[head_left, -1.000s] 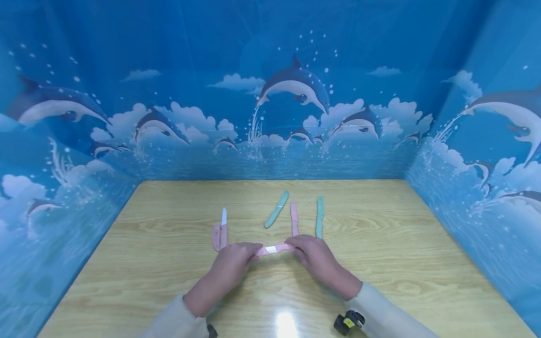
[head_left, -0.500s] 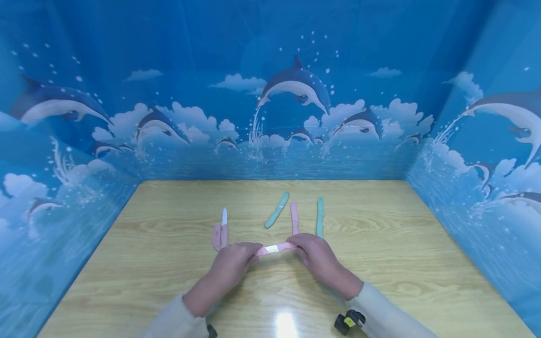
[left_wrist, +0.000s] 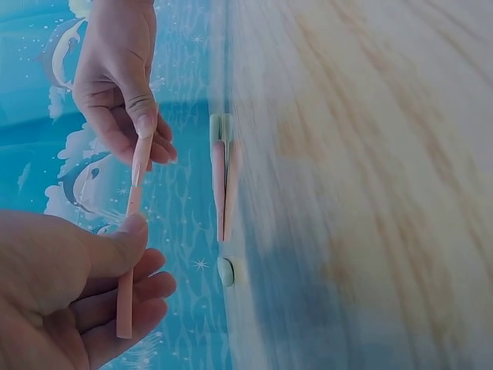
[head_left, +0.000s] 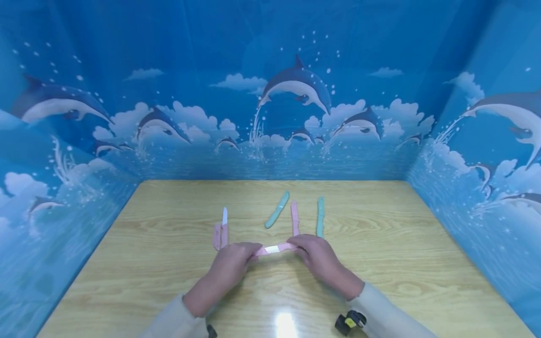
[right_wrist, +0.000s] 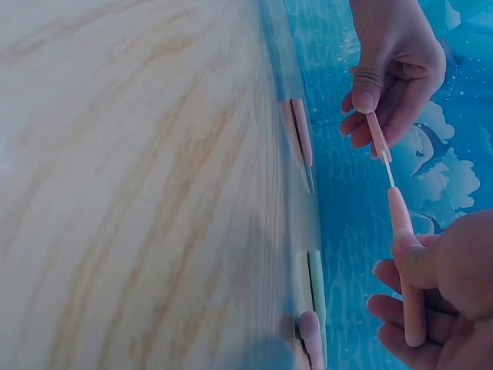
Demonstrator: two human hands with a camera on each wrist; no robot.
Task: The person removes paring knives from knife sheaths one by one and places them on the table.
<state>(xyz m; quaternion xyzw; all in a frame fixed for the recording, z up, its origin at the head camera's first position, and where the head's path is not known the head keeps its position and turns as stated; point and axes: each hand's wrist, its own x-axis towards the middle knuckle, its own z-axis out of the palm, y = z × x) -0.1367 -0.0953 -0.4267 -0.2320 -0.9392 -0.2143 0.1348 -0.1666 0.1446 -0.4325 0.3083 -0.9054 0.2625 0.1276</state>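
A small pink-handled knife (head_left: 273, 249) is held level between both hands, low over the table, a short stretch of white blade showing. My left hand (head_left: 230, 263) pinches the pink sheath (left_wrist: 125, 297) at the blade end between thumb and fingers. The pink handle (right_wrist: 412, 308) is gripped by my right hand (head_left: 317, 257), thumb on top. In the right wrist view, the bare blade (right_wrist: 390, 174) spans the gap between handle and sheath, its tip hidden inside the sheath.
On the wooden table (head_left: 380, 253), left of the hands, a pink knife (head_left: 225, 227) lies bare beside its pink sheath (head_left: 217, 236). Beyond the hands lie a slanted teal knife (head_left: 277, 210), a pink knife (head_left: 294, 218) and another teal knife (head_left: 320, 217). Dolphin-print cloth (head_left: 270, 159) surrounds the table.
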